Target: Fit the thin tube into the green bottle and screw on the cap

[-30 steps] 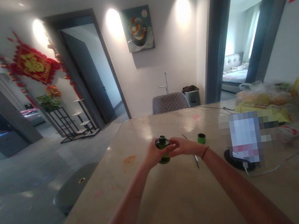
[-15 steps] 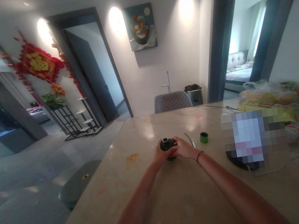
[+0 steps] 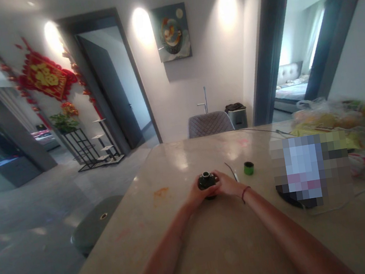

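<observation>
A small dark green bottle [image 3: 207, 180] with an open neck stands on the beige table [image 3: 226, 249]. My left hand [image 3: 198, 194] wraps round its left side and my right hand [image 3: 228, 184] closes on its right side, so most of the body is hidden. A green cap [image 3: 249, 168] sits on the table to the right, apart from my hands. A thin dark stick [image 3: 231, 171] lies between the cap and my right hand.
A blurred-out object on a dark round base [image 3: 294, 198] with a white cable stands at the right. Bags and packets [image 3: 334, 121] crowd the far right. A grey chair [image 3: 210, 124] is at the far end, a stool [image 3: 94, 223] at the left edge.
Both hands have lowered the bottle from a raised position down onto the table, and less of its body shows between the fingers now.
</observation>
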{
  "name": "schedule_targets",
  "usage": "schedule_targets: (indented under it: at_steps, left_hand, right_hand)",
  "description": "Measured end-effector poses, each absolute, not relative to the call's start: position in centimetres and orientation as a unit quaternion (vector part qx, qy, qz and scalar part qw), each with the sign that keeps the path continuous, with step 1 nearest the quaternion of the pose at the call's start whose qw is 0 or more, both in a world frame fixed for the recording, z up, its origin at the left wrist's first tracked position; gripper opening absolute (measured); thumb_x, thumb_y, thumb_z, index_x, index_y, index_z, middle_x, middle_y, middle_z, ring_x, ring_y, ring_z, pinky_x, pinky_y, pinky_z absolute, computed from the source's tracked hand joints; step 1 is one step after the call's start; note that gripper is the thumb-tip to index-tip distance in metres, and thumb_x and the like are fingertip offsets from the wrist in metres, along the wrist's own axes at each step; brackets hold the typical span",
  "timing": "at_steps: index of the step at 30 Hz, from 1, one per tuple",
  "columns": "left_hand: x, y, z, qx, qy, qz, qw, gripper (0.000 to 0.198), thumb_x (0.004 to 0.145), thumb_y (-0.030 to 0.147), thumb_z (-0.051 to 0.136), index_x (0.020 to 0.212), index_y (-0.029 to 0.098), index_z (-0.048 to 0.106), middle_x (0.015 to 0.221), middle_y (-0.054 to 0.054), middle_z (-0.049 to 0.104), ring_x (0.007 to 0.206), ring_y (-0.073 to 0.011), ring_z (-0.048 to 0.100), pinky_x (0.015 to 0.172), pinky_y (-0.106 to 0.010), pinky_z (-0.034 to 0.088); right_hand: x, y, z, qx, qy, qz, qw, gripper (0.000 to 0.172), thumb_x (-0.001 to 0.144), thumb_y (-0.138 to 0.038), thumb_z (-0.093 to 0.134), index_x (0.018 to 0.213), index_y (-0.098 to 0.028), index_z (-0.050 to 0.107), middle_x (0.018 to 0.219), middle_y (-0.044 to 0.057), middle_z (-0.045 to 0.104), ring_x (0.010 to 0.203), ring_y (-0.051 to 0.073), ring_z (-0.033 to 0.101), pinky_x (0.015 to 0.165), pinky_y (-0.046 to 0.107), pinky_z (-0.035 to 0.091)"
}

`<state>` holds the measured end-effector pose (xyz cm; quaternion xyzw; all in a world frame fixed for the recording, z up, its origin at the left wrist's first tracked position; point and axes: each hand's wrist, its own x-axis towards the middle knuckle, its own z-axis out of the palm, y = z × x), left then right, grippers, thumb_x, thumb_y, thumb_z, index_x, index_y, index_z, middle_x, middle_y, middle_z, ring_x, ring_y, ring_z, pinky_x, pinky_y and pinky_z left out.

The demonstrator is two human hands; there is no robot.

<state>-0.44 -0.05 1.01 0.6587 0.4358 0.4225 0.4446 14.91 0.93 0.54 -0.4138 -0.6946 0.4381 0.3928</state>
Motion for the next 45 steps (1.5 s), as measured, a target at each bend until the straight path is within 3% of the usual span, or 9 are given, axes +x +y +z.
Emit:
schedule_targets:
  at_steps: [7,11,17,21,26,29,32,37,45]
  left_hand:
    - [-2.9,0.2,1.0,0.638,0.351,0.421,0.54,0.073,0.047,0.033,0.079,0.111,0.015,0.05,0.115,-0.012,0.059,0.107,-0.0232,0.054,0.095,-0.039,0.04]
    - [-4.3,-0.3,1.1,0.66,0.354,0.372,0.548,0.072,0.051,0.033,0.077,0.115,0.016,0.049,0.115,-0.012,0.059,0.106,-0.0243,0.055,0.093,-0.041,0.041]
    - [-4.0,-1.1,0.4,0.724,0.434,0.361,0.396,0.07,0.052,0.032,0.076,0.116,0.018,0.05,0.104,-0.01,0.065,0.097,-0.0234,0.06,0.089,-0.039,0.044]
    - [-3.7,-1.3,0.2,0.733,0.454,0.349,0.368,0.064,0.057,0.033,0.072,0.116,0.019,0.05,0.102,-0.008,0.066,0.092,-0.023,0.062,0.084,-0.038,0.046]
    - [-3.8,-1.4,0.5,0.745,0.461,0.341,0.339,0.061,0.057,0.03,0.072,0.114,0.019,0.053,0.102,-0.008,0.066,0.094,-0.0233,0.06,0.086,-0.037,0.044]
    - [-3.8,-1.6,0.9,0.747,0.467,0.332,0.337,0.06,0.057,0.029,0.071,0.113,0.019,0.053,0.102,-0.007,0.065,0.095,-0.0221,0.06,0.087,-0.035,0.044]
    - [-3.7,-1.8,1.2,0.747,0.471,0.328,0.335,0.059,0.057,0.03,0.07,0.113,0.02,0.053,0.1,-0.005,0.066,0.092,-0.0212,0.06,0.086,-0.036,0.043]
    - [-3.7,-1.9,1.2,0.751,0.474,0.331,0.32,0.057,0.057,0.031,0.07,0.111,0.022,0.055,0.101,-0.007,0.065,0.093,-0.0219,0.06,0.084,-0.035,0.043]
    - [-3.8,-1.6,0.5,0.754,0.471,0.335,0.312,0.058,0.057,0.032,0.071,0.112,0.021,0.054,0.102,-0.008,0.065,0.096,-0.0232,0.059,0.085,-0.036,0.043]
  right_hand:
    - [14.8,0.3,1.1,-0.414,-0.703,0.428,0.389,0.061,0.044,-0.036,0.079,0.095,-0.016,0.051,0.1,0.008,0.06,0.092,0.022,0.057,0.077,0.034,0.046]
    - [15.0,0.2,1.3,-0.431,-0.707,0.415,0.376,0.059,0.044,-0.035,0.079,0.093,-0.016,0.052,0.099,0.008,0.061,0.092,0.022,0.057,0.078,0.034,0.045]
    - [15.0,0.3,0.7,-0.438,-0.703,0.426,0.364,0.058,0.045,-0.033,0.078,0.093,-0.015,0.051,0.096,0.008,0.062,0.089,0.022,0.059,0.076,0.035,0.046]
    - [15.7,0.3,1.1,-0.432,-0.722,0.415,0.346,0.059,0.045,-0.034,0.079,0.095,-0.015,0.054,0.098,0.008,0.062,0.093,0.023,0.059,0.081,0.036,0.045]
    - [18.7,1.0,3.1,-0.488,-0.706,0.361,0.364,0.05,0.063,-0.036,0.068,0.106,-0.015,0.056,0.102,0.011,0.063,0.095,0.02,0.059,0.08,0.031,0.045]
    - [20.6,1.2,4.0,-0.624,-0.681,0.22,0.313,0.019,0.073,-0.03,0.057,0.082,-0.014,0.065,0.084,0.011,0.067,0.082,0.021,0.063,0.072,0.031,0.046]
    - [21.4,1.0,4.0,-0.703,-0.672,0.125,0.196,0.019,0.072,-0.025,0.054,0.059,-0.016,0.063,0.069,0.013,0.067,0.074,0.023,0.064,0.065,0.03,0.045]
    - [21.0,0.9,2.5,-0.739,-0.657,0.1,0.108,0.019,0.07,-0.027,0.059,0.082,-0.013,0.066,0.088,0.019,0.067,0.084,0.027,0.064,0.065,0.032,0.046]
    - [20.2,1.5,1.2,-0.718,-0.682,0.107,0.089,0.028,0.081,-0.015,0.039,0.098,-0.007,0.059,0.099,0.021,0.063,0.092,0.027,0.061,0.068,0.032,0.044]
